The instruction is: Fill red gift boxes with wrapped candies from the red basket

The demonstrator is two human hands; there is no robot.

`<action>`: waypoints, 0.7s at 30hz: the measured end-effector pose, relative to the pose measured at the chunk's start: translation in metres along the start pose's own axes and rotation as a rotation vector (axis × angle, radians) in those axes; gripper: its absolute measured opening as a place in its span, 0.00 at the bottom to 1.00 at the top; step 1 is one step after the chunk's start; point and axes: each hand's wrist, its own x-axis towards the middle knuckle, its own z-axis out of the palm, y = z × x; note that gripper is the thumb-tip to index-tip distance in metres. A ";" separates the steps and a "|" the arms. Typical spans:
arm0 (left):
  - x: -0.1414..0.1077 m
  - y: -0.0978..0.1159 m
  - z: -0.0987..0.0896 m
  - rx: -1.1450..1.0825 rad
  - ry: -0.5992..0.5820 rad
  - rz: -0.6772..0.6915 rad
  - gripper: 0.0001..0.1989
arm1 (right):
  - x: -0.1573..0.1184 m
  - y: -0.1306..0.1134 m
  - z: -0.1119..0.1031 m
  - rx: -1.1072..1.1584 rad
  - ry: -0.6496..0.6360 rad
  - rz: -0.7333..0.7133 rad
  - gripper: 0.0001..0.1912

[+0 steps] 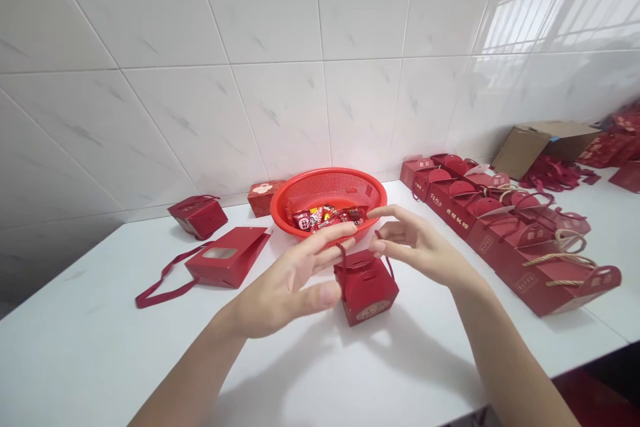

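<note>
A small red gift box with a handle top stands on the white table in front of me. My left hand is beside its left face, fingers spread, fingertips at the handle and red ribbon. My right hand reaches in from the right and its fingertips touch the same handle. Just behind the box sits a red plastic basket holding several wrapped candies.
A flat red box with a window and ribbon lies to the left, another red box stands behind it, and a small one is by the wall. A row of finished red boxes runs along the right. A cardboard carton sits far right.
</note>
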 end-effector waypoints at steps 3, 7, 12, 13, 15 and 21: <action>-0.002 -0.002 0.003 -0.019 -0.083 0.006 0.42 | 0.003 -0.003 0.021 -0.107 0.001 -0.051 0.27; -0.001 -0.002 0.005 0.025 -0.113 -0.005 0.47 | 0.004 0.005 0.044 -0.201 0.048 -0.086 0.31; 0.001 -0.005 0.007 0.224 -0.036 -0.001 0.46 | 0.008 0.013 0.058 -0.134 0.130 -0.103 0.31; 0.002 -0.007 0.007 0.235 -0.021 0.007 0.45 | 0.009 0.014 0.059 -0.114 0.157 -0.105 0.31; 0.004 -0.010 0.006 0.206 -0.008 0.033 0.44 | 0.010 0.015 0.059 -0.072 0.196 -0.098 0.29; 0.010 -0.014 0.004 0.268 0.008 0.086 0.38 | 0.009 0.021 0.055 0.023 0.231 -0.074 0.24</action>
